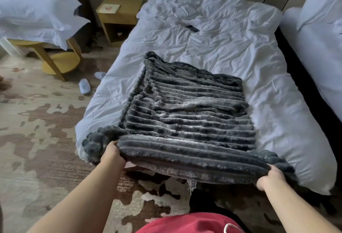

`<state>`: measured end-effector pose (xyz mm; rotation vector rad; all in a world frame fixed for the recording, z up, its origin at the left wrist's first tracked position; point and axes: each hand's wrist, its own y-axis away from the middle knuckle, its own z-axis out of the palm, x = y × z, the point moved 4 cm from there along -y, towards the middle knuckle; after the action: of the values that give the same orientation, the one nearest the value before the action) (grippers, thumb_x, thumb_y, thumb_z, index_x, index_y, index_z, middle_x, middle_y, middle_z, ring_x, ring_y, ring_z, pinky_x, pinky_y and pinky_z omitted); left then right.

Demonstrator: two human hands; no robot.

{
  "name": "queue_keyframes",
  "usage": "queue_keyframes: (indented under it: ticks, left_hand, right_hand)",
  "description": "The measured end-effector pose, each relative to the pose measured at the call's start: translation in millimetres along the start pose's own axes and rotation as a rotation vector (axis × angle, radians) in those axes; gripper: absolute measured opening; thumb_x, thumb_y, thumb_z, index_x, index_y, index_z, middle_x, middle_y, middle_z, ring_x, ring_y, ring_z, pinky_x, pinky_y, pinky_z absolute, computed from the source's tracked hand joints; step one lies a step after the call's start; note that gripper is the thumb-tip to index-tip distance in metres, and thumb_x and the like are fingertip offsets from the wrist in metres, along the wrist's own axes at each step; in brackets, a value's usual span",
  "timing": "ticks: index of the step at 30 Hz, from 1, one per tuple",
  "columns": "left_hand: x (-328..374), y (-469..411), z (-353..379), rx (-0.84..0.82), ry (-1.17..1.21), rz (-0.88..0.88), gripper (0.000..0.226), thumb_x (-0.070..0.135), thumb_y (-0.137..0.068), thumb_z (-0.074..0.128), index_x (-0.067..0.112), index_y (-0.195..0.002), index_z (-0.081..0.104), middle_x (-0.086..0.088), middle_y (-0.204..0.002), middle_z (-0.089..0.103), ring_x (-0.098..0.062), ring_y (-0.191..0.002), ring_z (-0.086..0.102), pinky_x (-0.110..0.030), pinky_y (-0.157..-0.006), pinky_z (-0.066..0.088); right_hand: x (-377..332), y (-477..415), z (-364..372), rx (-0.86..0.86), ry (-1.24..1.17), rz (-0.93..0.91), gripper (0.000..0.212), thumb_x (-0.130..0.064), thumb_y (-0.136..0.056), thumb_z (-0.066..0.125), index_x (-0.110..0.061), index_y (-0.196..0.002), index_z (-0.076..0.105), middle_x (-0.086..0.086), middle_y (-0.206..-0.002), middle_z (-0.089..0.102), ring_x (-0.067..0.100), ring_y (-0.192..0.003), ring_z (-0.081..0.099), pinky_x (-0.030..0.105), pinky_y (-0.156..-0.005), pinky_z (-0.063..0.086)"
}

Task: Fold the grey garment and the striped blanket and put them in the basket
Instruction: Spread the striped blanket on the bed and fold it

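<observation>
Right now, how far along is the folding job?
The striped blanket looks partly folded on the white bed. The left hand and right hand grip its near edge, mid-fold. Left: finishing it and the basket. Neither basket nor grey garment is in view.

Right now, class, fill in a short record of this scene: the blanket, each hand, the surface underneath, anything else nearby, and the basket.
blanket: striped blanket spread on the bed, near edge lifted
left hand: left hand grips the near left corner
right hand: right hand grips the near right corner
surface: bed with a rumpled white duvet
nearby: white slipper lies left of the bed
basket: not in view
</observation>
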<state>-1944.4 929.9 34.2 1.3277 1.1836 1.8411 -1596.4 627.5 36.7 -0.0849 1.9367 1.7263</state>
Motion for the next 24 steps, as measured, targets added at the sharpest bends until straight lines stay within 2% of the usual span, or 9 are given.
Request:
queue_keyframes:
  ticks: [3,5,8,11,13,15,19,22,24]
  left_hand:
    - [17,3,24,-0.001,-0.032,0.029,0.04,0.038,-0.083,0.056,0.017,-0.116,0.059,-0.005,-0.113,0.062,-0.027,-0.102,0.058,-0.041,-0.088,0.049]
    - [34,1,48,-0.108,0.072,0.159,0.026,0.037,-0.085,0.059,0.018,-0.104,0.06,-0.003,-0.102,0.061,-0.02,-0.093,0.059,-0.037,-0.079,0.052]
    - [51,-19,72,-0.203,0.054,0.267,0.03,0.031,-0.097,0.047,0.02,-0.125,0.049,-0.006,-0.127,0.054,-0.022,-0.119,0.053,-0.04,-0.098,0.043]
    - [38,-49,74,-0.091,-0.099,0.186,0.047,0.029,-0.099,0.04,0.019,-0.145,0.036,-0.004,-0.155,0.032,-0.019,-0.14,0.035,-0.038,-0.11,0.03]
    - [20,-69,68,-0.012,-0.176,0.127,0.034,0.028,-0.097,0.047,0.019,-0.13,0.051,-0.006,-0.153,0.035,-0.019,-0.119,0.055,-0.037,-0.104,0.035]
    - [7,-83,63,0.054,-0.204,0.108,0.025,0.029,-0.094,0.054,0.017,-0.116,0.055,-0.008,-0.146,0.046,-0.015,-0.093,0.059,-0.039,-0.095,0.04]
    - [-8,-110,61,0.175,-0.09,0.042,0.07,0.05,-0.083,0.067,0.024,-0.142,0.04,-0.002,-0.144,0.046,-0.023,-0.127,0.048,-0.051,-0.105,0.037]
    - [-20,-123,75,-0.02,-0.055,-0.062,0.06,0.066,-0.083,0.052,0.026,-0.128,0.055,-0.003,-0.129,0.06,-0.03,-0.124,0.05,-0.058,-0.093,0.041]
    - [-26,-127,79,-0.073,-0.003,-0.089,0.055,0.068,-0.086,0.044,0.024,-0.113,0.063,-0.007,-0.119,0.064,-0.034,-0.123,0.05,-0.06,-0.091,0.04]
  right_hand:
    - [-18,9,34,-0.04,0.03,-0.094,0.039,-0.028,-0.09,0.057,-0.026,-0.13,0.055,-0.004,-0.137,0.054,0.02,-0.125,0.051,0.033,-0.106,0.04]
    - [-30,5,59,-0.181,-0.01,-0.177,0.033,-0.034,-0.092,0.053,-0.02,-0.122,0.055,0.0,-0.126,0.057,0.021,-0.112,0.057,0.035,-0.098,0.046]
    - [-41,-3,93,-0.349,-0.014,-0.238,0.02,-0.034,-0.096,0.047,-0.016,-0.089,0.05,0.001,-0.091,0.056,0.015,-0.083,0.056,0.028,-0.078,0.047]
    - [-31,-30,110,-0.288,0.157,-0.19,0.024,-0.026,-0.098,0.043,-0.016,-0.077,0.047,0.0,-0.078,0.05,0.013,-0.071,0.051,0.027,-0.078,0.045]
    - [-15,-53,112,-0.246,0.269,-0.11,0.027,-0.023,-0.099,0.041,-0.014,-0.074,0.046,-0.001,-0.076,0.048,0.011,-0.069,0.049,0.026,-0.084,0.043]
    - [-5,-71,112,-0.211,0.333,-0.034,0.024,-0.024,-0.1,0.041,-0.012,-0.08,0.048,-0.001,-0.077,0.048,0.011,-0.07,0.049,0.027,-0.09,0.039]
    - [10,-108,109,-0.099,0.47,0.059,0.03,-0.034,-0.099,0.047,-0.011,-0.117,0.051,0.0,-0.09,0.054,0.015,-0.091,0.055,0.032,-0.099,0.039]
    - [20,-123,99,0.042,0.605,0.145,0.062,-0.047,-0.094,0.051,-0.012,-0.144,0.038,0.005,-0.135,0.048,0.021,-0.131,0.042,0.036,-0.114,0.029]
    - [26,-129,97,0.084,0.609,0.173,0.074,-0.052,-0.09,0.054,-0.012,-0.147,0.031,0.01,-0.151,0.034,0.026,-0.139,0.034,0.044,-0.115,0.025]
